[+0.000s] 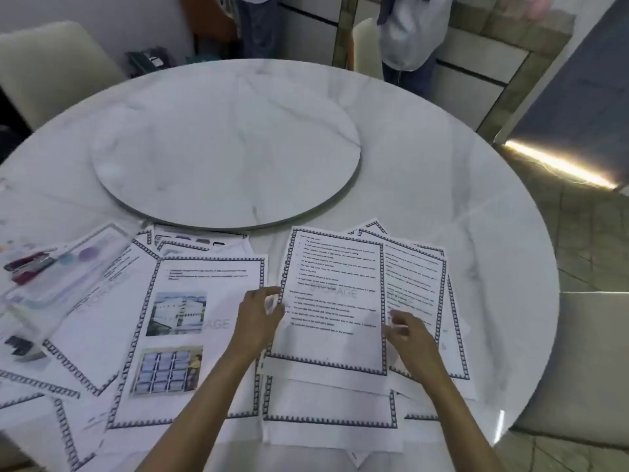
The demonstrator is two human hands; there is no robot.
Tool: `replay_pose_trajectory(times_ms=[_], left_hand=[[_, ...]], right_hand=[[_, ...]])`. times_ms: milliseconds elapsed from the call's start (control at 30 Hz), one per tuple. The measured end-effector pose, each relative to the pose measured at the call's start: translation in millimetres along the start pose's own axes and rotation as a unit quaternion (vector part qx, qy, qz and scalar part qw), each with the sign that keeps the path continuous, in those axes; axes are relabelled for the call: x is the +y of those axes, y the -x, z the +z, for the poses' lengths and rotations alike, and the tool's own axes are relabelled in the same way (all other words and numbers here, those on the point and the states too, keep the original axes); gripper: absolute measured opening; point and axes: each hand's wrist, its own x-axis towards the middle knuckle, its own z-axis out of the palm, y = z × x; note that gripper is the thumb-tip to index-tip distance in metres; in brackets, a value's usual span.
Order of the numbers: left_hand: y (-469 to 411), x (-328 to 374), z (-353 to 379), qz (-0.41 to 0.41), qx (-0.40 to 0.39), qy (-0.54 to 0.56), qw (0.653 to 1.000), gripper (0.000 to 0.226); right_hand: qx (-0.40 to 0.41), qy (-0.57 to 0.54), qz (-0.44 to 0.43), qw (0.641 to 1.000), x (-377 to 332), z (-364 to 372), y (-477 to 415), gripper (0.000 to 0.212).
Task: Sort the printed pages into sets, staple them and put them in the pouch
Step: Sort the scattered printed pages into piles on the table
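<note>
Plainly, the task was judged to be at an early stage, with sorting under way. The near half of the round table (442, 158), beyond the turntable (224, 155) at its middle, was covered by loose pages (326, 420), overlapped and fanned in no finished order. No stapled set could be made out among them. A picture page (190, 335) was laid left of centre, and a text page (333, 301) was held on top of the right-hand heap. The clear pouch (68, 274) was left at the far left, over some sheets; whether anything had been put inside was too blurred to tell. The left edge of the text page was pinched between thumb and fingers of the left hand (258, 318). The right hand (412, 338) was set at the right edge, pinching or merely touching it; which could not be told. The red stapler (29, 267) was seen by the pouch, untouched, so stapling and filing were judged still to be done
</note>
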Motion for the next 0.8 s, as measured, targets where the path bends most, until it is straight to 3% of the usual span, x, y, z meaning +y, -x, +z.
replay_pose_trajectory(times_ms=[233, 433, 600, 700, 800], left_hand=[[-3, -5, 14, -0.066, 0.033, 0.002, 0.997, 0.04], [2, 1, 22, -0.073, 0.094, 0.021, 0.993, 0.039], [2, 9, 28, -0.09, 0.116, 0.052, 0.988, 0.025], [5, 9, 34, -0.096, 0.102, 0.044, 0.989, 0.004], [11, 9, 38, -0.081, 0.106, 0.049, 0.99, 0.01]], right_hand=[[-0.052, -0.018, 0.01, 0.998, 7, -5, -22, 0.05], [-0.083, -0.059, 0.008, 0.995, 13, -7, -30, 0.049], [-0.093, -0.145, 0.043, 0.984, 14, -13, -35, 0.038], [-0.1, -0.157, 0.051, 0.981, 15, -17, -37, 0.03], [-0.104, -0.14, 0.03, 0.984, 18, -20, -40, 0.023]])
